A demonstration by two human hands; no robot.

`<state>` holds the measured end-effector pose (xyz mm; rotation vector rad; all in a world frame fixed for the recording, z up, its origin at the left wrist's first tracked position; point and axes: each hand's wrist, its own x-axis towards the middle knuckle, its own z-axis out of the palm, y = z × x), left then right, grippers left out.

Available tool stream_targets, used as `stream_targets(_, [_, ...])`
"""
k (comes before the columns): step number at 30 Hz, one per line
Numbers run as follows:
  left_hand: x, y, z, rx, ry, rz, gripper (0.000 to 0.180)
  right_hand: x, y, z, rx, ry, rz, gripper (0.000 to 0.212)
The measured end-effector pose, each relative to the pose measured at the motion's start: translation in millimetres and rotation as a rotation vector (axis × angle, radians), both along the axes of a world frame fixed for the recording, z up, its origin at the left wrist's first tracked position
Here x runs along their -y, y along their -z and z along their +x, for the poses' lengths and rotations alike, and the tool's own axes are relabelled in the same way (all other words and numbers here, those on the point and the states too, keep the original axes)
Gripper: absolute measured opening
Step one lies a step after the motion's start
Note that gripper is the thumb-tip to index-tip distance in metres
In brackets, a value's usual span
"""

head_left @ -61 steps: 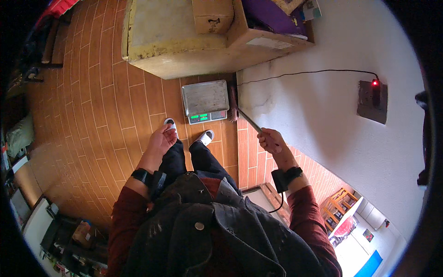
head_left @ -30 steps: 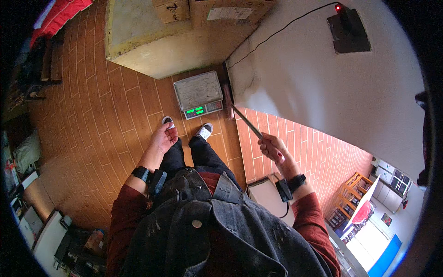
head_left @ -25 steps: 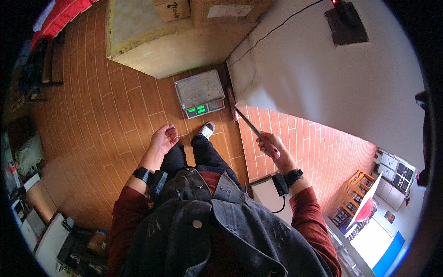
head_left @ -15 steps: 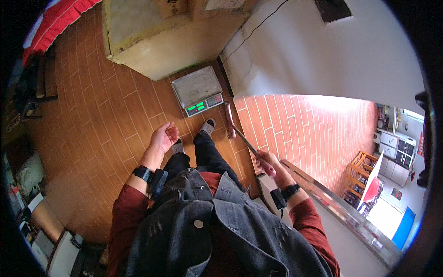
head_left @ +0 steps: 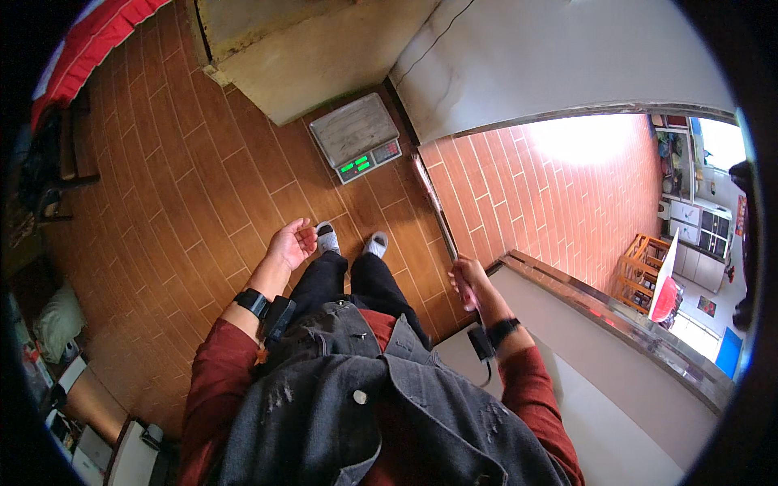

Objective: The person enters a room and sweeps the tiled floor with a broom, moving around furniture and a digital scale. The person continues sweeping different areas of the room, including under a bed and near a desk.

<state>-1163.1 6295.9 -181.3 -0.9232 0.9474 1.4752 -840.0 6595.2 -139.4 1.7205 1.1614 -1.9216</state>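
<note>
My right hand [head_left: 468, 283] is closed around the pole of a long-handled broom [head_left: 446, 232]. Its narrow pinkish head [head_left: 425, 178] rests down by the doorway edge, right of the digital scale [head_left: 356, 134]; the bristles are hard to make out. My left hand [head_left: 292, 243] hangs in front of me, palm partly up, its fingers loosely curled and apart with nothing in them. The scale has a grey metal platform and lit green displays, and stands on the floor ahead of my feet.
Behind the scale stands a large yellowish block-like unit [head_left: 312, 61], beside a white wall [head_left: 559, 65]. A ledge [head_left: 616, 324] runs along my right. Past the doorway are a wooden-framed table [head_left: 644, 263] and cabinets [head_left: 697, 231]. Dark furniture [head_left: 69, 166] stands far left.
The broom head has shifted away from me and turned nearly in line with its pole. My right foot has drawn back and my left has moved forward. The left hand stays empty.
</note>
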Motion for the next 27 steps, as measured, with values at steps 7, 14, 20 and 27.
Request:
stream_targets(7, [16.4,-12.7,24.9,-0.038,-0.038,0.036,0.017,50.2,27.9,2.0,-0.008,-0.198,-0.070,0.007])
stream_targets(14, [38.2,-17.8,90.6,-0.055,-0.081,0.026,0.016,72.5,-26.6,47.8,-0.036,-0.036,-0.296,0.003])
stream_targets(20, [53.6,-30.3,162.2,-0.095,-0.116,0.060,0.017,78.2,-61.9,147.7,-0.155,0.067,-0.232,0.022])
stream_targets(27, [97.1,-45.9,230.8,-0.109,-0.245,0.029,0.015,76.7,-58.0,234.7,0.003,0.093,-0.144,0.011])
